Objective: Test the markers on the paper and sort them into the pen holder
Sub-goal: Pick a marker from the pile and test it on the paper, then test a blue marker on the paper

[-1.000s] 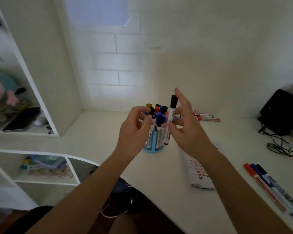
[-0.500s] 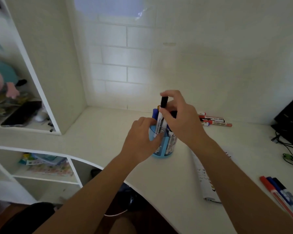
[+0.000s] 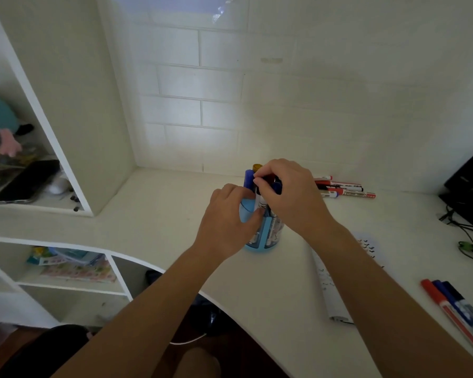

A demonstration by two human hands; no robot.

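Our left hand (image 3: 227,216) held the side of the blue holder (image 3: 260,241) on the desk (image 3: 175,214). Our right hand (image 3: 290,195) pinched the top of a marker (image 3: 258,199) standing in the holder. The paper (image 3: 331,290) lay just right of the holder, red markers (image 3: 347,190) behind it.

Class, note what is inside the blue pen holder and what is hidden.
Upright markers: a blue cap, an amber cap and a white barrel pinched by the right hand show. That hand covers the other caps; the left hand grips the pen holder, hiding its side.
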